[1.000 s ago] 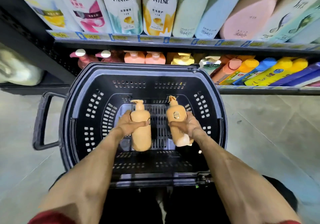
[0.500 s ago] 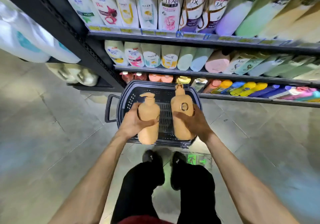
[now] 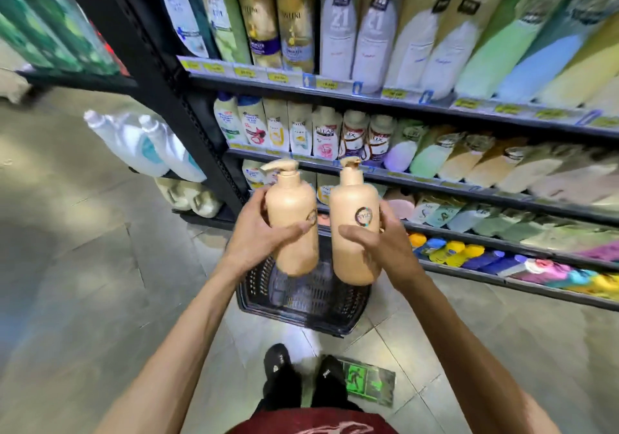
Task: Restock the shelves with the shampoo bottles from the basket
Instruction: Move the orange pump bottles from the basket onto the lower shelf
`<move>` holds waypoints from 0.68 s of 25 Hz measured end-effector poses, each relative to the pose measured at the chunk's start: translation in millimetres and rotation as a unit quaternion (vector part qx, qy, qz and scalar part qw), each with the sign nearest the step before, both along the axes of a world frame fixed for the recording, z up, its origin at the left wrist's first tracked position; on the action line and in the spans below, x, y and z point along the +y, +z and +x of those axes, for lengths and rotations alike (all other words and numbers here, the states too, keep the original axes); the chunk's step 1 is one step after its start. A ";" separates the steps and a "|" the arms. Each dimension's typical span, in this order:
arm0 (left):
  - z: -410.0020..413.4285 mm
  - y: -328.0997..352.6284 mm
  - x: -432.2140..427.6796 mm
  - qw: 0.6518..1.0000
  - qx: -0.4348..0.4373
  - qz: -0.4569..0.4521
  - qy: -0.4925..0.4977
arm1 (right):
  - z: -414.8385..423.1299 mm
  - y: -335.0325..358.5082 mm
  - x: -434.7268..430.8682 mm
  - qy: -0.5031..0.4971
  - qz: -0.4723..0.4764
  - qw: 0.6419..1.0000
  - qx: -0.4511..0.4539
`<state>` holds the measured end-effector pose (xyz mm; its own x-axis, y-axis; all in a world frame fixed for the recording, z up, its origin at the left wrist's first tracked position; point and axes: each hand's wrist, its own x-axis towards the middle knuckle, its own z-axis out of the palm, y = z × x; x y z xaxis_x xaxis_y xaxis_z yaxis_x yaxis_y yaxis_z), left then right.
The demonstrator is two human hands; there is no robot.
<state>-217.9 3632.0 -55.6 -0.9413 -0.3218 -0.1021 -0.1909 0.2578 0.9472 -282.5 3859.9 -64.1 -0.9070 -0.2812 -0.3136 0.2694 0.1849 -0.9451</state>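
I hold two tan pump bottles of shampoo upright in front of me. My left hand (image 3: 258,236) grips the left bottle (image 3: 293,226) round its middle. The right bottle (image 3: 355,232), with a round logo facing me, is gripped by my right hand (image 3: 382,249). Both bottles hang well above the black plastic basket (image 3: 301,294), which stands on the floor below them at the foot of the shelves (image 3: 402,179). The bottles and my hands hide much of the basket's inside.
The shelves run from the centre to the right, in several tiers packed with shampoo bottles and refill pouches. A black upright post (image 3: 174,98) marks the unit's left end. White jugs (image 3: 147,145) sit on a lower shelf to the left. My feet (image 3: 301,376) stand on grey floor tiles.
I have stood up. Both bottles have risen out of the basket to the height of the lower shelves, and the basket now lies far below on the floor.
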 end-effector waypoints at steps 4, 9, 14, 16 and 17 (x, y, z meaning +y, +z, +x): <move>-7.3 49.0 4.9 0.998 0.063 -0.014 0.014 | -14.9 47.9 5.5 0.000 -0.032 0.997 0.070; -25.3 101.3 -1.5 0.992 0.118 -0.037 0.008 | -34.0 110.7 5.7 -0.017 -0.042 0.986 0.162; -53.5 150.8 -18.6 0.984 0.176 -0.035 -0.008 | -55.9 165.8 0.9 -0.046 -0.043 0.970 0.234; -66.8 164.1 -24.4 0.980 0.194 -0.038 -0.012 | -62.7 179.9 -0.3 -0.053 -0.038 0.965 0.254; -74.1 173.8 -27.4 0.978 0.206 -0.037 -0.019 | -65.9 187.4 -2.6 -0.059 -0.042 0.962 0.262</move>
